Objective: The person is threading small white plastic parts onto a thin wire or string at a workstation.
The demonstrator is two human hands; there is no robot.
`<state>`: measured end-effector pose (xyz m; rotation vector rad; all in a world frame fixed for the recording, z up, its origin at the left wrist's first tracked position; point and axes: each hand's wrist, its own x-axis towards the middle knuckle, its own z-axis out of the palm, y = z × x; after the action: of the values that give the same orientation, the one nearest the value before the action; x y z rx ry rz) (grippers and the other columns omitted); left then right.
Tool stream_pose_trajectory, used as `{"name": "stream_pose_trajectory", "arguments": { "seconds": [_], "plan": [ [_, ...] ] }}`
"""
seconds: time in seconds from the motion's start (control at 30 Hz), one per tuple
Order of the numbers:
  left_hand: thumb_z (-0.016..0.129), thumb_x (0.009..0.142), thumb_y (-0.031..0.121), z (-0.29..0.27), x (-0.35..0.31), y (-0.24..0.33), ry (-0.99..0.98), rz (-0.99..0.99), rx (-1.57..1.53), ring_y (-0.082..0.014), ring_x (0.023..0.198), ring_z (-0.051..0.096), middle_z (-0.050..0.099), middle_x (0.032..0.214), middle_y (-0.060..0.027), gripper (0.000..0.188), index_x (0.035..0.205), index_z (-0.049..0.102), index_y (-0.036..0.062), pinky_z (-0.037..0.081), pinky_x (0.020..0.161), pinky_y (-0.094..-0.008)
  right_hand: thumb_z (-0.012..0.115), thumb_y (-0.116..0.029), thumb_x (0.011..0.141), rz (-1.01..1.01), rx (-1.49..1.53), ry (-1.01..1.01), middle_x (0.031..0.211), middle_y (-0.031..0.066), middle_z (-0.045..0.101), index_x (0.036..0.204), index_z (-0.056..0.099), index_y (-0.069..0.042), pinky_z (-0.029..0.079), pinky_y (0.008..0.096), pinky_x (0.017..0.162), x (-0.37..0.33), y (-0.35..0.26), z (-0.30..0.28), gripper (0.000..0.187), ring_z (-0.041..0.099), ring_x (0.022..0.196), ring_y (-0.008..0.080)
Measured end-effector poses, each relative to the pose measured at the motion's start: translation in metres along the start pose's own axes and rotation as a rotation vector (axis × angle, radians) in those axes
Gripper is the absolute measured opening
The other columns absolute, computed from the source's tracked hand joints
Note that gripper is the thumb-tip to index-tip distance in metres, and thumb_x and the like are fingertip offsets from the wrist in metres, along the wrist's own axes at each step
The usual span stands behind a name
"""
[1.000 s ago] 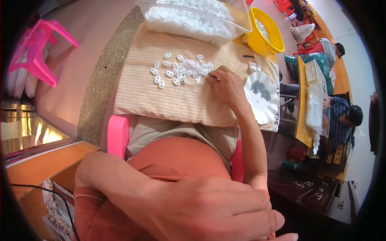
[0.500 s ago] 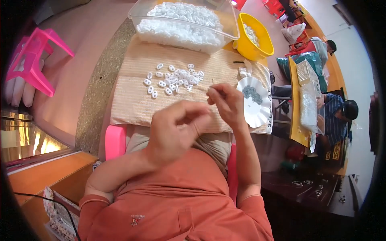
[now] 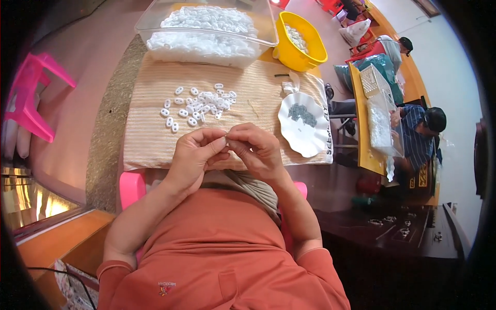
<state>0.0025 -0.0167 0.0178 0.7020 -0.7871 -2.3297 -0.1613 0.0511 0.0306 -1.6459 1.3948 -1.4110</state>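
Mid-frame, the left hand (image 3: pixel 192 155) and right hand (image 3: pixel 260 154) meet, both apparently pinching a tiny, indistinct item (image 3: pixel 226 137), a fine step whose next move likely calls for steadiness, below white, oval, two-holed plastic pieces (image 3: pixel 206 101) at upper centre-left.

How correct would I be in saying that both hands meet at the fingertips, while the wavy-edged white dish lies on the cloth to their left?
The side is wrong: the head view shows the wavy-edged white dish on the cloth to the right of both hands, which meet at the fingertips.
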Motion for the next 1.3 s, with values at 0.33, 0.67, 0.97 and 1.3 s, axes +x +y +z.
{"name": "stream_pose_trajectory", "arguments": {
  "seconds": [0.33,0.67,0.97,1.3],
  "plan": [
    [0.06,0.088,0.002,-0.003,0.001,-0.006,-0.007,-0.015,0.039,-0.0173,0.084,0.067,0.066,0.09,-0.0097,0.012,0.1,0.061,-0.0006,0.058,0.075,-0.0284,0.067,0.0,0.079,0.22,-0.708,0.07,0.085,0.0119,0.066,0.095,0.065,0.0,0.052,0.0271,0.069,-0.013,0.001,-0.118,0.016,0.065,0.076,0.0177],
    [0.061,0.088,0.002,0.0,-0.001,-0.01,-0.022,-0.044,0.07,-0.0168,0.082,0.066,0.066,0.091,-0.0113,0.016,0.103,0.061,-0.0019,0.057,0.075,-0.0281,0.058,-0.01,0.076,0.33,-1.178,-0.178,0.087,0.0188,0.065,0.089,0.068,-0.001,0.049,0.0417,0.077,-0.01,0.022,-0.152,0.018,0.063,0.082,0.0363],
    [0.061,0.088,0.004,-0.003,-0.002,-0.015,-0.031,-0.056,0.067,-0.0142,0.083,0.065,0.065,0.091,-0.0086,0.018,0.105,0.061,-0.0016,0.056,0.076,-0.0271,0.056,-0.009,0.076,0.4,-1.189,-0.237,0.084,0.021,0.064,0.085,0.068,-0.001,0.05,0.042,0.075,-0.006,0.021,-0.144,0.018,0.063,0.081,0.0365],
    [0.061,0.087,0.002,-0.005,-0.001,-0.018,-0.04,-0.069,0.043,-0.0139,0.083,0.064,0.065,0.094,-0.0076,0.019,0.106,0.06,-0.0008,0.056,0.077,-0.027,0.062,0.0,0.083,0.219,-0.712,0.063,0.072,0.0059,0.063,0.091,0.063,0.004,0.046,0.0234,0.059,-0.017,-0.006,-0.104,0.009,0.058,0.064,0.0096]
  ]
}}
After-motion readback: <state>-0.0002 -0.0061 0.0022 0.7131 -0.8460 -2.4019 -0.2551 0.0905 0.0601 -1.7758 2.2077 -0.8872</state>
